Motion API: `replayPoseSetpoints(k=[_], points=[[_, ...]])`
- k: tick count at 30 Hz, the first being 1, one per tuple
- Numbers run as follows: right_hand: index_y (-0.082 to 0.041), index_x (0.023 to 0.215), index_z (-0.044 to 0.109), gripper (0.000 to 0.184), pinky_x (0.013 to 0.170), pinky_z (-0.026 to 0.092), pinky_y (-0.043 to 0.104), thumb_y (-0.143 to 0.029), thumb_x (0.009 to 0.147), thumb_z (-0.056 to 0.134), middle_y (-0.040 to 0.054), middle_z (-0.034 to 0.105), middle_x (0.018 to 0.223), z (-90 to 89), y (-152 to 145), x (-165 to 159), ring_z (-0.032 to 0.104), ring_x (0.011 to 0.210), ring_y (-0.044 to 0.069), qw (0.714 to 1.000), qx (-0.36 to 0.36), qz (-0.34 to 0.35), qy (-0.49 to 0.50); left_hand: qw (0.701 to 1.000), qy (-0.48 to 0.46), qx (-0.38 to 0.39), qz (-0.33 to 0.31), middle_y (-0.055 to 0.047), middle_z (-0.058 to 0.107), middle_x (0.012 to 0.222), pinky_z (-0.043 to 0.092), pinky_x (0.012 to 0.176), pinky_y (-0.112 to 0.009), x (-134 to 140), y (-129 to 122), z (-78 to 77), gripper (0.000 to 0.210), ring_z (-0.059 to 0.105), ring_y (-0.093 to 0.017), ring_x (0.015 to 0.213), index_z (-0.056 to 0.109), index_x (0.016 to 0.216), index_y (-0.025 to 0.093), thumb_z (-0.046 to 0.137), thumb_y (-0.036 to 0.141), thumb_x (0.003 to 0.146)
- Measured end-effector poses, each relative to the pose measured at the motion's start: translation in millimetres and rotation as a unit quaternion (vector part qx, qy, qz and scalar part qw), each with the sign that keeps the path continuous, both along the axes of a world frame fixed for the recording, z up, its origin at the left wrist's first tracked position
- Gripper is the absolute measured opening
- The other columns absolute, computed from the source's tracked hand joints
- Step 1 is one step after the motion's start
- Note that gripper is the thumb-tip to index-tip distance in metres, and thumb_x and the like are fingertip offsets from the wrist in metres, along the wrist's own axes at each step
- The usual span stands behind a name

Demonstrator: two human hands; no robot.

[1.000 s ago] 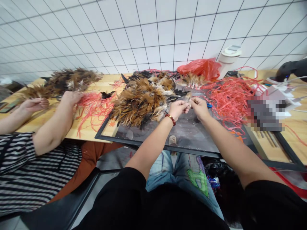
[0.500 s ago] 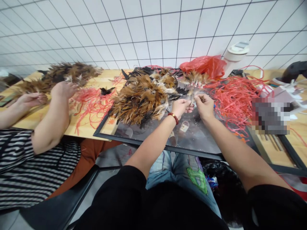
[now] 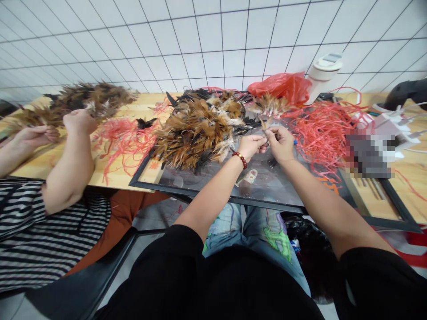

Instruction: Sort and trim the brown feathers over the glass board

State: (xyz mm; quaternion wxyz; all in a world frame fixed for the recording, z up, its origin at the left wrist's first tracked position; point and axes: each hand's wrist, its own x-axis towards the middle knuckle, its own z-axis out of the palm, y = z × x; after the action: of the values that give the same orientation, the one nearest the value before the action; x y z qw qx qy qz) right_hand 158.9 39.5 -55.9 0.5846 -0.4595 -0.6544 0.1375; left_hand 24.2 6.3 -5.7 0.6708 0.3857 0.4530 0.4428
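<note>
My left hand point(image 3: 252, 146), with a red bead bracelet at its wrist, is closed in a pinch. Its fingertips meet those of my right hand point(image 3: 280, 143), also pinched. A small tan feather point(image 3: 265, 123) sticks up from between them; its lower end is hidden by the fingers. Left of my hands lies a big heap of brown feathers point(image 3: 193, 133). Dark feathers point(image 3: 250, 123) lie just behind my left hand, and a smaller bunch of light brown feathers point(image 3: 271, 105) sits further back.
To the right spreads a tangle of pink-red plastic string point(image 3: 322, 133). A red plastic bag point(image 3: 280, 88) and a white tumbler point(image 3: 323, 75) stand by the tiled wall. At left, a person in a striped top point(image 3: 50, 231) works near more feathers point(image 3: 96, 98). A black-edged board point(image 3: 213, 198) lies under my hands.
My fingertips have come closer together around the feather. The neighbour's raised hand has shifted a little to the left. The whole view has tilted slightly.
</note>
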Motion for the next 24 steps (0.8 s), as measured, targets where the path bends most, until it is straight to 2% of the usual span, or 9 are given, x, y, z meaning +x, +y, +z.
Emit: replayPoseSetpoints(k=[5, 20, 24], points=[[-0.021, 0.084, 0.067, 0.036, 0.067, 0.045, 0.032, -0.056, 0.089, 0.061, 0.0017, 0.066, 0.077, -1.0, 0.2, -1.7, 0.057, 0.070, 0.016, 1.000, 0.003, 0.028, 0.002, 1.000, -0.009, -0.001, 0.005, 0.003, 0.060, 0.055, 0.048, 0.060, -0.021, -2.6, -1.6, 1.1, 0.022, 0.056, -0.005, 0.049, 0.058, 0.068, 0.011, 0.070, 0.013, 0.087], [-0.021, 0.080, 0.065, 0.045, 0.062, 0.042, 0.030, -0.066, 0.083, 0.062, -0.0007, 0.061, 0.069, 2.2, -2.6, -3.5, 0.052, 0.063, 0.014, 0.997, -0.058, 0.038, 0.020, 1.000, 0.010, 0.008, 0.000, 0.003, 0.059, 0.054, 0.048, 0.061, -0.020, -1.3, -0.3, -1.0, 0.027, 0.057, -0.005, 0.049, 0.053, 0.065, 0.012, 0.063, 0.009, 0.090], [-0.021, 0.080, 0.065, 0.046, 0.063, 0.042, 0.029, -0.067, 0.083, 0.061, -0.0011, 0.060, 0.068, 2.5, -2.0, -3.3, 0.051, 0.063, 0.014, 0.997, -0.068, 0.044, 0.019, 1.000, 0.009, 0.003, 0.004, 0.004, 0.058, 0.054, 0.049, 0.063, -0.021, -0.9, 0.5, -1.4, 0.029, 0.056, -0.005, 0.049, 0.052, 0.063, 0.012, 0.071, 0.012, 0.085]])
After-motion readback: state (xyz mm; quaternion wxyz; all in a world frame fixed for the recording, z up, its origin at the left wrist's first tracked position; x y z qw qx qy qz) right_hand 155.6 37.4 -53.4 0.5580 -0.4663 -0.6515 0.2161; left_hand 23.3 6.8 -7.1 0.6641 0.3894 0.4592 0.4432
